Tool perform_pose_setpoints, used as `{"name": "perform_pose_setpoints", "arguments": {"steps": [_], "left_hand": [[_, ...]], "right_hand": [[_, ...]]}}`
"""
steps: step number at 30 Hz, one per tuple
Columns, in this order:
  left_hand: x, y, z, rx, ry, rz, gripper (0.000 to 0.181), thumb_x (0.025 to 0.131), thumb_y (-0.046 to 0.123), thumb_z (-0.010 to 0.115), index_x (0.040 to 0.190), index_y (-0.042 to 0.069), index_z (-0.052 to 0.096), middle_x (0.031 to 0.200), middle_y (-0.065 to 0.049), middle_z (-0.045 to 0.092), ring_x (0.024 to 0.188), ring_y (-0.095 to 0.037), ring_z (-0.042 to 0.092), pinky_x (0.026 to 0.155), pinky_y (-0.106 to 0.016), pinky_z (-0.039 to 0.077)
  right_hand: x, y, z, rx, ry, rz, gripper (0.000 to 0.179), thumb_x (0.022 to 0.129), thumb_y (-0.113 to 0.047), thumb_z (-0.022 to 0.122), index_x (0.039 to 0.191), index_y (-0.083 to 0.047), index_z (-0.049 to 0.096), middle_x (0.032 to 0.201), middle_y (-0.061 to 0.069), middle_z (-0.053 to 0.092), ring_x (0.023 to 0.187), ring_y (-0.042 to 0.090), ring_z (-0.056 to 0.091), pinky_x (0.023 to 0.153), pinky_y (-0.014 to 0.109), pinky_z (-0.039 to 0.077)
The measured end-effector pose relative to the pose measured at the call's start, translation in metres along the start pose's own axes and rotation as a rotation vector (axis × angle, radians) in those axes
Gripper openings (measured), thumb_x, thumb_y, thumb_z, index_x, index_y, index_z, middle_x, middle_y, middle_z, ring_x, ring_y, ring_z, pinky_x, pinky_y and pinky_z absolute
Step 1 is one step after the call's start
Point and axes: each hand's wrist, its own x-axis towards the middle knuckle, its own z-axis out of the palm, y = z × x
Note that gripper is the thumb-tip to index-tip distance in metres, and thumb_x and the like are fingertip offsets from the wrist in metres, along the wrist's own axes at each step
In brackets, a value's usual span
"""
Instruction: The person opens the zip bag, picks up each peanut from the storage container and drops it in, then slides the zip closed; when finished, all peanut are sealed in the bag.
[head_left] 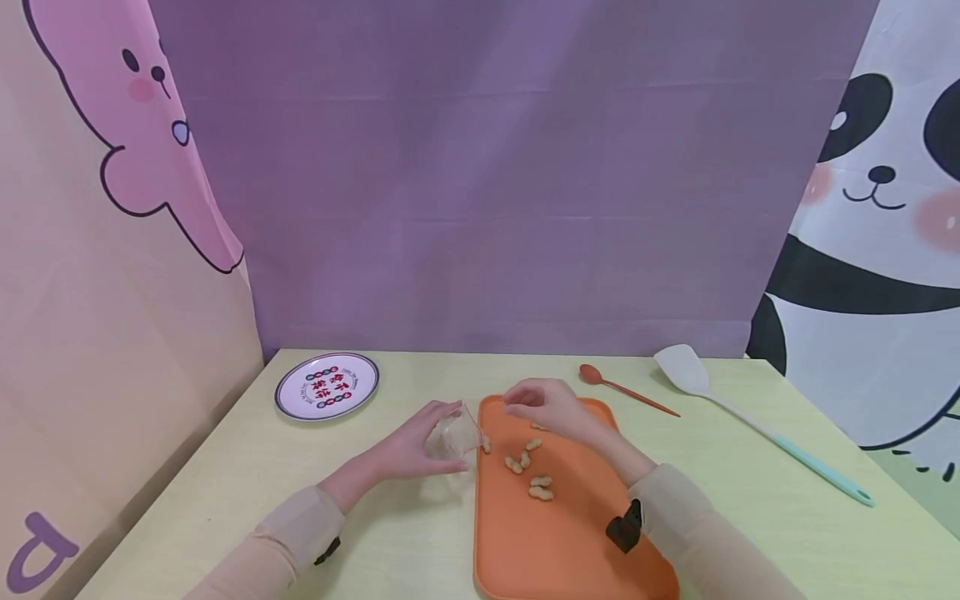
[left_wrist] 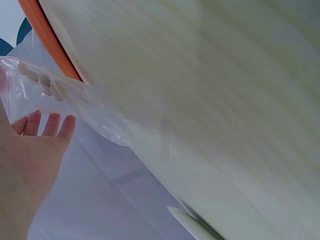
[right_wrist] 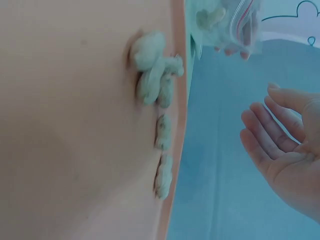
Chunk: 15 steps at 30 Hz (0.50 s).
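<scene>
My left hand (head_left: 408, 446) holds a clear zip bag (head_left: 459, 433) by its opening, beside the left edge of an orange tray (head_left: 555, 550). Inside the bag a few peanuts (left_wrist: 46, 84) show through the plastic in the left wrist view. Over the tray's far part hovers my right hand (head_left: 551, 408), its fingers loosely bent. The right wrist view shows nothing between those fingers (right_wrist: 267, 132). Several unshelled peanuts (head_left: 540, 493) lie scattered on the tray, some in a small cluster (right_wrist: 150, 82) close together.
At the back left is a white plate (head_left: 328, 387) with red and blue print. Right of the tray lie an orange-brown spoon (head_left: 630, 390) and a long white spatula (head_left: 686, 371) with a mint handle. A purple cloth (head_left: 480, 183) hangs behind the table.
</scene>
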Motion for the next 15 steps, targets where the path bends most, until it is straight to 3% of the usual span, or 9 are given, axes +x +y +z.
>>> {"name": "perform_pose_setpoints", "arguments": {"steps": [15], "left_hand": [[-0.001, 0.002, -0.002, 0.014, -0.004, -0.021, 0.088, 0.076, 0.048, 0.073, 0.146, 0.012, 0.032, 0.136, -0.002, 0.045, 0.129, -0.020, 0.042, 0.109, -0.042, 0.034]], "right_hand": [[0.004, 0.045, -0.014, -0.125, 0.090, 0.025, 0.022, 0.093, -0.018, 0.059, 0.108, -0.003, 0.066, 0.105, 0.012, 0.068, 0.102, 0.030, 0.062, 0.085, 0.042, 0.051]]}}
